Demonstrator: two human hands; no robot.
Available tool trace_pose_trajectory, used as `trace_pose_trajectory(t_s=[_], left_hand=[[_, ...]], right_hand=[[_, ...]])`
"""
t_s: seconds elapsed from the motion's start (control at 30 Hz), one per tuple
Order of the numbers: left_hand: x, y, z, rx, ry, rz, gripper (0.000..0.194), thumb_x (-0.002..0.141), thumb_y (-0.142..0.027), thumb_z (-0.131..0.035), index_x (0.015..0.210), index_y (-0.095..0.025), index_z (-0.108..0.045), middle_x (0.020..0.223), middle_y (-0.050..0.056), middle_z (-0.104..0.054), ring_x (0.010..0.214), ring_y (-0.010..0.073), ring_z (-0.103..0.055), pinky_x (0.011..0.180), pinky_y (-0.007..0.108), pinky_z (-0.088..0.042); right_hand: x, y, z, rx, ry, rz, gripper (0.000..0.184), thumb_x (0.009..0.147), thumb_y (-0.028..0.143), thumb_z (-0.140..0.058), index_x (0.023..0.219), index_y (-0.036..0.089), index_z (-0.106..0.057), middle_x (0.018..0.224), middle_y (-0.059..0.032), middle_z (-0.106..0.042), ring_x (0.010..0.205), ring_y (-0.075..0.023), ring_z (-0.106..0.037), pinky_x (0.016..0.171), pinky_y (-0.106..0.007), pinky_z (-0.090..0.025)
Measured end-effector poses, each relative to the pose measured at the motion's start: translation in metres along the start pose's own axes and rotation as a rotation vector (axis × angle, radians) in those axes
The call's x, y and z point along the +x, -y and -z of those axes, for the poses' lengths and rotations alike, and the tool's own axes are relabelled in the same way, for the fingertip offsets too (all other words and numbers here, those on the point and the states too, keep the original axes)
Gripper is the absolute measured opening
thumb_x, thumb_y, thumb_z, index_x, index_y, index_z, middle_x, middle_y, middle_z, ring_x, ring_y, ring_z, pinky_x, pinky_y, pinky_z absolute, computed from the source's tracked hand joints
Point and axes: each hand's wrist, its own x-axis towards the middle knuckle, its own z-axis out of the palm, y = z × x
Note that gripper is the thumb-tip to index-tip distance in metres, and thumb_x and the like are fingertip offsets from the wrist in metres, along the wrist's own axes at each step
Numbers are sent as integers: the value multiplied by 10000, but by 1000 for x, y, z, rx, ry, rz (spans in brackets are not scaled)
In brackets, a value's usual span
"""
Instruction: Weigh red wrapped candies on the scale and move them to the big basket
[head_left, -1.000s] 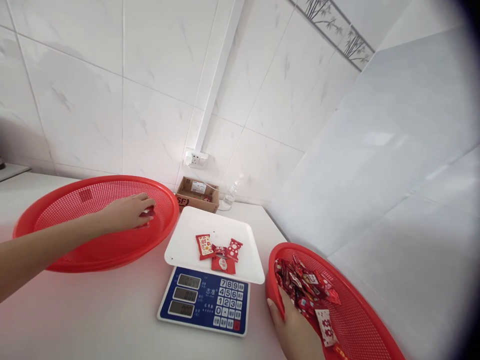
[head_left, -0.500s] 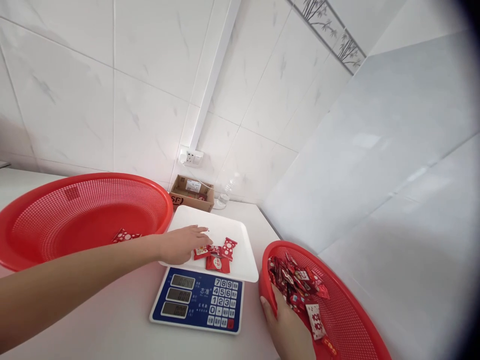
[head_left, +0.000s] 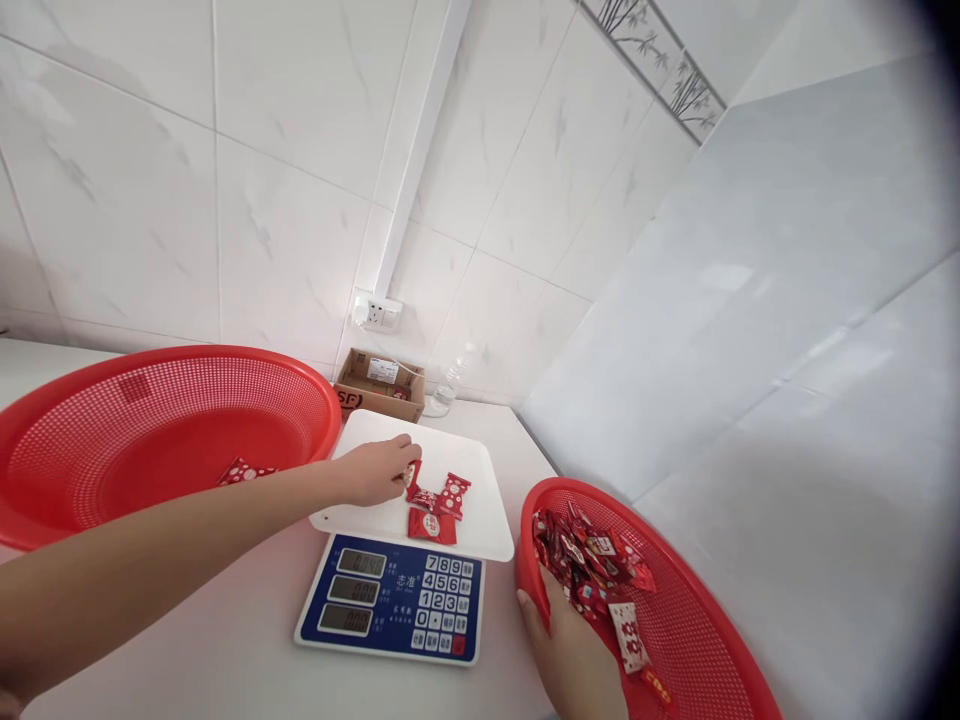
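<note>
My left hand point(head_left: 373, 472) reaches over the white tray of a blue electronic scale point(head_left: 390, 598) and pinches one red candy packet point(head_left: 412, 472) lifted off the tray. Three more red packets point(head_left: 435, 510) lie on the scale tray point(head_left: 465, 470). On the left stands a big red mesh basket point(head_left: 112, 400) with one packet point(head_left: 241, 470) inside. My right hand point(head_left: 571, 650) rests in the right red basket point(head_left: 705, 640), fingers curled into a pile of several red candy packets point(head_left: 589, 565).
A small cardboard box point(head_left: 379, 385) and a clear plastic bottle point(head_left: 450, 385) stand against the tiled wall behind the scale. A wall socket point(head_left: 379, 313) sits above them. A white panel point(head_left: 750, 350) rises on the right beside the basket.
My left hand left the left basket, dropped a packet there, moved to the scale tray and pinched up a packet. The right hand stayed in the right basket.
</note>
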Motion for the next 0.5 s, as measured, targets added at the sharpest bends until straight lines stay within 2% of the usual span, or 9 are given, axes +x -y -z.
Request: trace_pose_trajectory(t_s=[0.17, 0.37, 0.5], left_hand=[[13, -15, -7, -45, 42, 93, 359, 874, -391, -506, 1140, -150, -509, 951, 50, -609, 796, 153, -597, 714, 348, -518], [27, -29, -22, -18, 83, 94, 397, 851, -392, -548, 1169, -159, -506, 1001, 60, -609, 842, 168, -604, 740, 368, -526], [26, -29, -24, 15, 38, 85, 378, 851, -384, -548, 1154, -160, -512, 991, 57, -606, 841, 167, -599, 739, 366, -520]], right_hand=[[-2, 3, 3, 28, 28, -24, 553, 927, 423, -209, 1405, 184, -351, 1223, -127, -613, 983, -263, -643, 760, -365, -489], [-4, 7, 9, 44, 48, -49, 549, 928, 420, -221, 1412, 195, -348, 1165, -122, -646, 983, -249, -642, 780, -348, -485], [-5, 9, 13, 40, 52, -46, 542, 931, 404, -215, 1416, 197, -340, 1145, -123, -655, 981, -249, -642, 774, -350, -487]])
